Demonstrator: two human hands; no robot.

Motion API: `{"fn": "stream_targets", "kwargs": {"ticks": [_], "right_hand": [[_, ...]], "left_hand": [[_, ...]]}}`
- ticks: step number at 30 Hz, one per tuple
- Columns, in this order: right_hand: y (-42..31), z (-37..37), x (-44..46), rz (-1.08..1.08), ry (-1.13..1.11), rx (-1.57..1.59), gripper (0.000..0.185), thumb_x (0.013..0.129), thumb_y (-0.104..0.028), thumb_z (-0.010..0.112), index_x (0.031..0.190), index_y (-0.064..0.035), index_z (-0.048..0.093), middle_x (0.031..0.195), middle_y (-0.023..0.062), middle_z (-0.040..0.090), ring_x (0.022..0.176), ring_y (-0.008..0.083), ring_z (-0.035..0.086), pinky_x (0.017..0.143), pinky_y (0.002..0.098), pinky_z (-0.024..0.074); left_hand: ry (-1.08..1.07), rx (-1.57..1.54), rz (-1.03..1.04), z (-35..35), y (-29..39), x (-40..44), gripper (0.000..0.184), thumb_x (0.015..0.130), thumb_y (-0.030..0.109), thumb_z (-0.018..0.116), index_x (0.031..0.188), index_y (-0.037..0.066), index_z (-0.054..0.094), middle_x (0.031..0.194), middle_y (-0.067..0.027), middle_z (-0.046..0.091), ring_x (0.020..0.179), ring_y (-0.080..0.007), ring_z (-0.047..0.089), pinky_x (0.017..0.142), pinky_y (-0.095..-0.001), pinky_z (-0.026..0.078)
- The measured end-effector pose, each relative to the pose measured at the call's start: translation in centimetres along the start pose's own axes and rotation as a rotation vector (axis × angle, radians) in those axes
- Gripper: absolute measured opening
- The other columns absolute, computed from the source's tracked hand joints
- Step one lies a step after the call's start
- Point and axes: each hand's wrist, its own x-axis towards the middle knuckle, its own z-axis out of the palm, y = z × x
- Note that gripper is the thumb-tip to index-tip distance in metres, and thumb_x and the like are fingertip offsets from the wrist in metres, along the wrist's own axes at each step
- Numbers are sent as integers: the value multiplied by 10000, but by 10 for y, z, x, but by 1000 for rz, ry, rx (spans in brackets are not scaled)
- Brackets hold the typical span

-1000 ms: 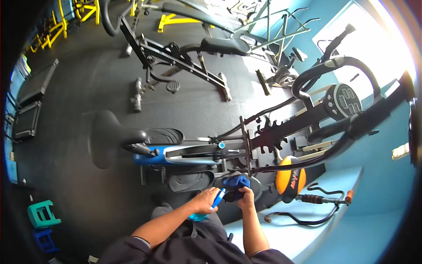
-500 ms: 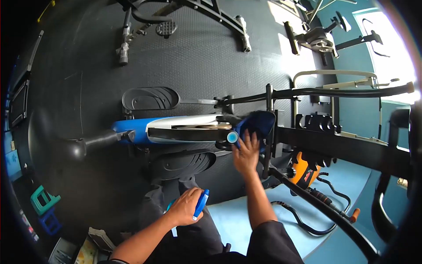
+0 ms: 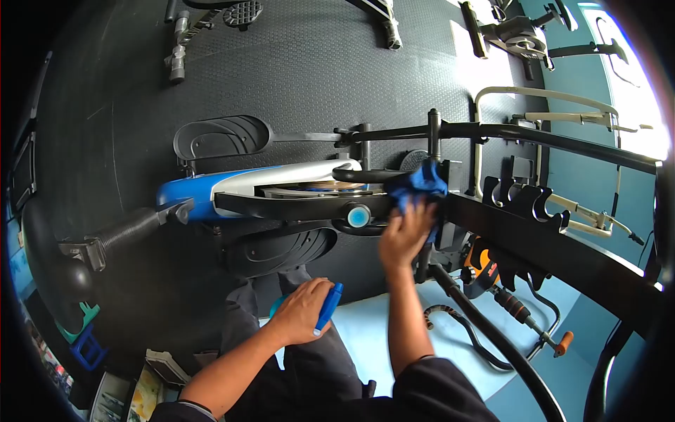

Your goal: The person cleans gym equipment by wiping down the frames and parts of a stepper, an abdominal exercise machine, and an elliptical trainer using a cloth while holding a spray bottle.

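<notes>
My left hand [image 3: 304,314] is wrapped round a spray bottle [image 3: 330,307] with a blue trigger head, held above my lap. Most of the bottle is hidden by the hand. My right hand [image 3: 406,239], slightly smeared by motion, presses a crumpled blue cloth [image 3: 418,184] against the black upright frame of an elliptical trainer. The trainer's blue and silver body [image 3: 211,191] stretches left from there, with a black footplate [image 3: 223,137] on its far side and another footplate [image 3: 283,252] on its near side.
A black bar with hooked holders [image 3: 520,204] runs off to the right. Below it, a machine with an orange part [image 3: 482,261] and curved handles stands on a light blue floor. Exercise bikes [image 3: 524,39] are at the upper right, and a blue stool [image 3: 89,347] is at the lower left.
My right hand has shifted slightly right with the cloth, which is now more bunched up. The left hand still holds the spray bottle. The view has tilted a little.
</notes>
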Motion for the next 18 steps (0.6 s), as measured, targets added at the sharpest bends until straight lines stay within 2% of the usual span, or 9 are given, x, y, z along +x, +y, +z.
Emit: {"fn": "stream_targets", "kwargs": {"ticks": [3,4,6,7,10,13,16,17,18], "right_hand": [[-43,-16,-50,-59,-77,415,190,849,-158,627,983,-23,623,1183,161,610,1242,404,471,1073,526,317],[-48,-32,-54,-72,-173,433,151,868,-165,631,936,-30,639,1034,136,653,1038,384,577,894,470,440],[-36,-35,-100,623,-462,636,202,923,-206,622,830,-26,619,779,63,618,723,249,588,652,375,447],[-32,-37,-113,858,-269,846,305,979,-248,591,754,-42,584,658,-25,503,593,105,469,529,278,364],[-19,-69,-109,1061,-1,1112,249,1017,-239,539,861,-57,605,748,-48,564,684,31,507,602,195,417],[-25,-87,-77,810,199,1039,232,1006,-194,546,1023,30,601,1013,54,603,854,107,587,756,249,492],[-14,-36,-70,724,58,797,181,937,-145,641,971,30,606,1137,127,563,959,190,580,793,304,490],[-9,4,-82,254,147,352,159,860,-115,721,889,-3,612,1069,148,538,983,259,550,780,328,476],[-21,17,-78,215,221,378,164,849,-115,730,851,-13,602,1023,154,521,966,281,531,749,343,466]], "left_hand": [[-23,-44,-30,7,-8,5,618,705,109,715,1253,-15,457,1283,-221,504,1204,-404,503,1033,-451,416],[-16,-46,-17,5,-4,6,615,698,99,712,1247,-20,461,1269,-221,510,1194,-405,504,1026,-450,417],[-1,-36,19,5,1,10,615,698,96,713,1248,-17,462,1270,-220,511,1201,-403,500,1027,-450,415],[17,-26,59,6,3,13,615,698,94,713,1249,-14,463,1271,-218,511,1209,-401,497,1029,-451,414],[-5,-15,82,15,8,27,607,708,84,726,1247,7,458,1286,-211,504,1241,-391,476,1031,-454,413],[-31,-30,100,21,9,38,610,705,64,740,1239,20,448,1271,-195,509,1251,-383,468,1022,-454,420],[-70,-66,77,25,4,39,613,696,52,743,1234,23,449,1228,-187,520,1228,-386,481,1009,-457,427],[-47,-58,93,26,2,37,612,694,54,743,1230,22,450,1213,-185,522,1217,-387,487,1003,-458,430],[-22,-47,111,26,0,36,610,692,56,742,1226,21,450,1198,-184,524,1205,-388,492,998,-460,432]]}}
